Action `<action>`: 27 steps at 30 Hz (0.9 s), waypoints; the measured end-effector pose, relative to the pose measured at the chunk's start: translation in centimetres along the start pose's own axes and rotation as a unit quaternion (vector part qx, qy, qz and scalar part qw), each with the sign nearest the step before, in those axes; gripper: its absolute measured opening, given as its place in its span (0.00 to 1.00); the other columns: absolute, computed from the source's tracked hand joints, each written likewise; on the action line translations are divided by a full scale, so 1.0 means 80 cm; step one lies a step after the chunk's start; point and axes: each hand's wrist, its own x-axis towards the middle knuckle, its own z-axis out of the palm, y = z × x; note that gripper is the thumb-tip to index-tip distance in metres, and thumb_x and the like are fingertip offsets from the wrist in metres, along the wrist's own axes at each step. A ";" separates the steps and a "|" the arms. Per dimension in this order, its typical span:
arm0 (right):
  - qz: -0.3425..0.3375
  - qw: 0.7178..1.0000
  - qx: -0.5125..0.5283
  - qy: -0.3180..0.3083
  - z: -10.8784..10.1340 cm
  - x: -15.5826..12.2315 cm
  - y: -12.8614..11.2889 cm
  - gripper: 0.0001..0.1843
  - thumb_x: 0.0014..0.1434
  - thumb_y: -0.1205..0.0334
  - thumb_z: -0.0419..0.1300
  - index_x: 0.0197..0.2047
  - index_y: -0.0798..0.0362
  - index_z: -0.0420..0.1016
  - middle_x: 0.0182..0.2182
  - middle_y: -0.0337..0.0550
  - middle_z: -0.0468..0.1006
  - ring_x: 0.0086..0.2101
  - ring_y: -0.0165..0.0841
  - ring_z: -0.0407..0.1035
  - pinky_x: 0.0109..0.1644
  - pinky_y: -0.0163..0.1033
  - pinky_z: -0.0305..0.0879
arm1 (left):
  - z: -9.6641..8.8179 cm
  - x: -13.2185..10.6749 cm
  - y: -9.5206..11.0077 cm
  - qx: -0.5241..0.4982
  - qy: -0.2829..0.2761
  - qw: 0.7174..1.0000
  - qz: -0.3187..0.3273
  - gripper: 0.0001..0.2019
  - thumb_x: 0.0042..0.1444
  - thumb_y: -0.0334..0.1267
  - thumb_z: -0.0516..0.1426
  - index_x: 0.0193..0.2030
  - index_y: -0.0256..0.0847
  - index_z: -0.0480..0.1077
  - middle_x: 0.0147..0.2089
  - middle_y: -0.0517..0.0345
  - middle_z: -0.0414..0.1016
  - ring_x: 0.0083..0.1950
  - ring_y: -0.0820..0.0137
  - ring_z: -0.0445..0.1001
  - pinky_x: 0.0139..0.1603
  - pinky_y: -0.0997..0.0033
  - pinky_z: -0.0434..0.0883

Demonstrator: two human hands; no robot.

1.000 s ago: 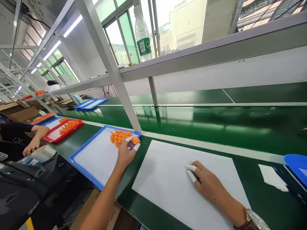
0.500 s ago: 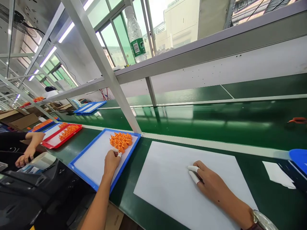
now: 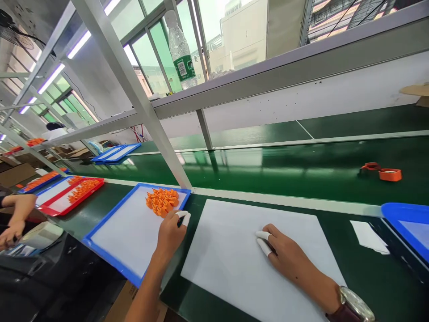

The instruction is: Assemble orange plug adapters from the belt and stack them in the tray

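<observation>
A blue-rimmed tray (image 3: 110, 256) with a white floor lies on the green bench, and a pile of small orange parts (image 3: 161, 201) sits in its far right corner. My left hand (image 3: 170, 233) rests at the tray's right rim just below the pile. Its white-capped fingertips are pressed together, and whatever is between them is hidden. My right hand (image 3: 284, 253) lies on the large white sheet (image 3: 231, 273) with its fingers curled, two white-capped tips pointing left and nothing visible in it. A watch is on that wrist.
A slanted metal post (image 3: 140, 112) rises behind the tray. A red tray (image 3: 72, 203) of orange parts and another person's hands (image 3: 13, 223) are at the left. An orange object (image 3: 382, 172) lies on the conveyor belt. At the right are a blue tray (image 3: 405, 219) and a paper scrap (image 3: 368, 237).
My left hand held an orange part at the tray's far corner, dipped to the pile, and now sits at the right rim. The orange object on the belt has come into view from the right.
</observation>
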 end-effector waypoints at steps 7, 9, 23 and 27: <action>0.008 1.000 0.005 -0.002 -0.009 0.008 -0.011 0.16 0.58 0.76 0.50 0.43 0.50 0.72 0.40 0.44 0.72 0.31 0.33 0.67 0.35 0.39 0.68 | 0.057 0.015 0.144 -0.112 -0.048 0.938 0.326 0.10 0.64 0.31 0.54 0.45 0.47 0.75 0.43 0.54 0.80 0.42 0.66 0.80 0.39 0.67 0.78; 0.016 1.000 0.004 -0.004 -0.011 0.011 -0.013 0.14 0.60 0.74 0.52 0.44 0.50 0.73 0.40 0.44 0.72 0.33 0.34 0.68 0.38 0.39 0.68 | 0.076 0.018 0.167 -0.122 -0.055 0.920 0.368 0.11 0.63 0.29 0.53 0.46 0.46 0.74 0.44 0.54 0.80 0.41 0.65 0.80 0.37 0.67 0.78; 0.028 0.998 -0.051 -0.011 -0.006 0.019 0.002 0.03 0.60 0.64 0.58 0.34 0.51 0.71 0.40 0.44 0.73 0.32 0.33 0.68 0.33 0.37 0.65 | 0.185 0.011 0.149 -0.240 -0.116 0.899 0.348 0.31 0.46 0.23 0.50 0.56 0.54 0.69 0.60 0.56 0.74 0.58 0.58 0.77 0.54 0.56 0.81; 0.056 0.998 0.016 -0.021 -0.019 0.026 0.001 0.02 0.60 0.66 0.59 0.36 0.51 0.73 0.39 0.42 0.74 0.33 0.32 0.69 0.36 0.36 0.67 | 0.188 0.010 0.150 -0.242 -0.097 0.898 0.356 0.26 0.49 0.24 0.50 0.53 0.52 0.70 0.60 0.54 0.74 0.56 0.59 0.78 0.51 0.58 0.82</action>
